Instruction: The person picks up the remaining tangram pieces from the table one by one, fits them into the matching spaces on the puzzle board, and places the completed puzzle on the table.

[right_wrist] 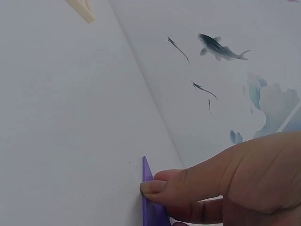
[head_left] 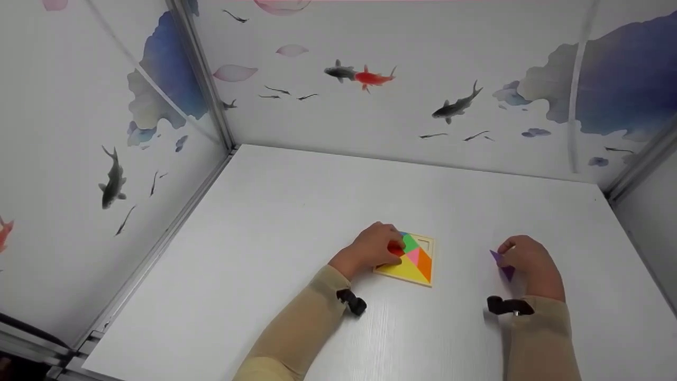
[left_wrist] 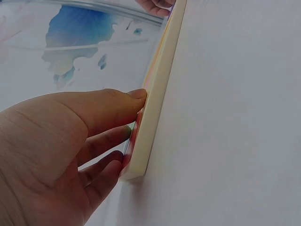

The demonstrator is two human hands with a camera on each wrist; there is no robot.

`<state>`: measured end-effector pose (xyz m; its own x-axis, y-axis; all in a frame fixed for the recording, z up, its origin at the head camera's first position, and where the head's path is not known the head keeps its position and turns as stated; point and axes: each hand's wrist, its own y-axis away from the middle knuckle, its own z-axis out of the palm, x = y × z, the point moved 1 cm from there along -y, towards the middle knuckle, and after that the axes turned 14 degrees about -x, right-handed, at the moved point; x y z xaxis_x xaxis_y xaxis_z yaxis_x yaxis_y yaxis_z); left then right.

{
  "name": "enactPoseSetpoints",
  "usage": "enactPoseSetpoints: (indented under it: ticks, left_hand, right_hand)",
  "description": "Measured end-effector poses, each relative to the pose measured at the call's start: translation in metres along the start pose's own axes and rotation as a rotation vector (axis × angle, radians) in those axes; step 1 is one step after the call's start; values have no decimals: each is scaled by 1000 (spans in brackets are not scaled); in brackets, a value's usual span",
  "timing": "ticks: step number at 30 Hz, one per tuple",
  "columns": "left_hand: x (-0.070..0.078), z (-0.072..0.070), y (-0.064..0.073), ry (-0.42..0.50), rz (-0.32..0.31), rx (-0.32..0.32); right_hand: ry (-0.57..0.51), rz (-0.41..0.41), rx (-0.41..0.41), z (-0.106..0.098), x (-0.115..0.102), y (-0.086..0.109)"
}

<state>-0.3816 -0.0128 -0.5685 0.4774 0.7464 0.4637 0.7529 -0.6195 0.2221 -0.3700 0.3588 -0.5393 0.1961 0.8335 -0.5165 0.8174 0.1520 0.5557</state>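
Note:
A square wooden tangram board [head_left: 431, 286] lies on the table with coloured pieces set in its frame. My left hand [head_left: 374, 244] rests over its left side, thumb on the yellow piece [head_left: 406, 271] and fingertips at the red piece [head_left: 394, 248]. In the left wrist view, the thumb and fingers of the left hand [left_wrist: 70, 136] press on the board's face. Green, pink and orange pieces [head_left: 425, 264] show beside it; bare wood shows at the far right corner. To the right, my right hand [head_left: 529, 262] pinches a purple triangle [right_wrist: 149, 214] between thumb and fingers.
The white table [head_left: 296, 211] meets a back wall [head_left: 370, 121] printed with fish and a left side wall [head_left: 63, 159]. A metal rail [head_left: 174, 225] runs along the left edge. Black wrist mounts [head_left: 509, 306] sit on both sleeves.

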Motion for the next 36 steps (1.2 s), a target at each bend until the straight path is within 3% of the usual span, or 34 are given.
enactPoseSetpoints:
  ticks: [12, 23, 29, 36]
  left_hand:
    - [3, -5, 1, 5, 5, 12]
    - [0, -3, 0, 5, 10, 9]
    - [1, -5, 1, 17, 20, 8]
    - [2, -4, 2, 22, 18, 9]
  right_hand:
    - [-81, 26, 2, -2, -2, 2]
    - [-43, -52, -9, -5, 4, -3]
    - [-36, -51, -13, -6, 5, -5]
    - [-96, -73, -23, -2, 4, -7]
